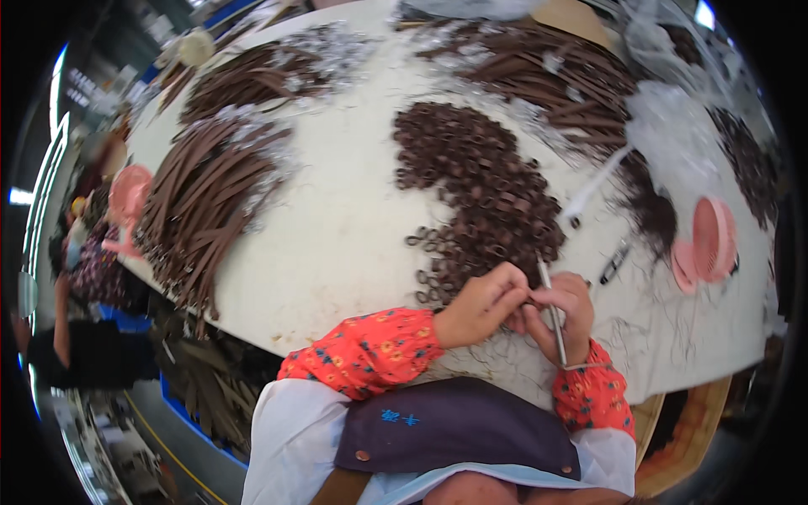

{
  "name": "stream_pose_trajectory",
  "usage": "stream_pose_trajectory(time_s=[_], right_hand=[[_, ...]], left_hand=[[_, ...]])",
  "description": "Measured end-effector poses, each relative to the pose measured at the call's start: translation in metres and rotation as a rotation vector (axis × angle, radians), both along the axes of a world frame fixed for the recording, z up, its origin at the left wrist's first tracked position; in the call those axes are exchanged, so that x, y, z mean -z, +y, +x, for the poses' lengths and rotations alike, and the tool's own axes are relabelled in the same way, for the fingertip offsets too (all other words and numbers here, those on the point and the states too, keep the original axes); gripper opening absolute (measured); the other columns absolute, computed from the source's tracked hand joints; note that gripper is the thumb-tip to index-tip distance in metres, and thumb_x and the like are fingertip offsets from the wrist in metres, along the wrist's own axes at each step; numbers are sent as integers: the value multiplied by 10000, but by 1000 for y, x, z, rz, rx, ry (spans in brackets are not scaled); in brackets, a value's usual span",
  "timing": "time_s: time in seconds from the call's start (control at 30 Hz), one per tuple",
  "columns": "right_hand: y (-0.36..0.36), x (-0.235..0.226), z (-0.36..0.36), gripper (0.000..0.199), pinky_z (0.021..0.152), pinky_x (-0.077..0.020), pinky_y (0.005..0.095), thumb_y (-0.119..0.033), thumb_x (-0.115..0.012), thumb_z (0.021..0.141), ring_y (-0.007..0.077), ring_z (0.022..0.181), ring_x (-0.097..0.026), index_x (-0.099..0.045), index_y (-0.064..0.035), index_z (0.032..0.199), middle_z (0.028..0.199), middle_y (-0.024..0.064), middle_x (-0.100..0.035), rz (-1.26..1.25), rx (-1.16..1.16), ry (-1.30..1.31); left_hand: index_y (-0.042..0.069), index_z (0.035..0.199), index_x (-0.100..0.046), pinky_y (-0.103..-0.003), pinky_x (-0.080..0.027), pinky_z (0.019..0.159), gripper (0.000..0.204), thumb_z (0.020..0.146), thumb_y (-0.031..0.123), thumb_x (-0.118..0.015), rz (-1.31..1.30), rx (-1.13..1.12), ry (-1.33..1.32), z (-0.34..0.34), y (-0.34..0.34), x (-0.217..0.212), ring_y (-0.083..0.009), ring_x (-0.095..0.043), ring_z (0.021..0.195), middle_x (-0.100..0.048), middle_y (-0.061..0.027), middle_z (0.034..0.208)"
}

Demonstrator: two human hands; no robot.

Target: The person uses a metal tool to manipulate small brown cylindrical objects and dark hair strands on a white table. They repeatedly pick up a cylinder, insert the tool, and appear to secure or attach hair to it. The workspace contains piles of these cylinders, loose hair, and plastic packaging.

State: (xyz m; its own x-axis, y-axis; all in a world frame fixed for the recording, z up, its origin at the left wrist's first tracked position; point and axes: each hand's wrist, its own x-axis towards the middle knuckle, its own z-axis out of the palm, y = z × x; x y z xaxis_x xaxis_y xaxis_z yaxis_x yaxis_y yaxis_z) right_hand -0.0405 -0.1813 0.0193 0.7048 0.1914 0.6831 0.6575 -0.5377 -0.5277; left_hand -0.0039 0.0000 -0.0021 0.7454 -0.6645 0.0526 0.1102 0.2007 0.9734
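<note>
Pile of small brown loops [484, 181] sits mid tabletop [337, 227]; just off its near edge, L hand [480, 307] has fingers bunched against those of R hand [576, 313], can't tell if L grips anything. R hand is closed on slim silver tool [556, 328], tip twd pile. Brown strips [206, 189] lie L of pile, w/ black-and-silver tool [615, 263] & pink fan [714, 240] R of it, fan farther out.
</note>
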Motion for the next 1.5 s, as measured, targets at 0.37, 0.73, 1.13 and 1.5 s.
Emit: stream_pose_trajectory(time_s=[0.37, 0.73, 1.13, 1.5], right_hand=[[-15, -9, -13, 238, 922, -475, 382, -197, -483, 994, 180, 893, -637, -550, 5, 1100, 875, 106, -635, 810, -216, 546], [-23, -6, -12, 270, 1071, -329, 424, -230, -435, 1011, 134, 680, -632, -591, -16, 960, 615, 14, -578, 783, -333, 627], [-23, -8, -11, 255, 1074, -319, 407, -210, -433, 1008, 125, 656, -619, -593, -21, 947, 607, 7, -565, 744, -316, 662], [-10, -1, -8, 263, 792, -452, 357, -61, -721, 773, 188, 764, -614, -596, -91, 1002, 819, 21, -626, 254, -22, 324]], left_hand=[[18, 1030, -436, -204, -473, 604, 96, 1014, 112, -426, 1, -70, 61, -1, 3, -3, -81, -571, 646, -627, -92, 890], [30, 1037, -422, -214, -471, 611, 131, 1024, 161, -421, 67, -16, 9, 1, 4, -3, -94, -557, 659, -609, -116, 895], [30, 1040, -416, -209, -470, 602, 115, 1022, 143, -413, 87, -6, -12, 1, 4, -3, -88, -555, 662, -616, -115, 888], [8, 1046, -451, -213, -478, 620, 100, 1003, 98, -457, 83, -113, -77, -5, -2, -4, -79, -586, 676, -648, -84, 891]])
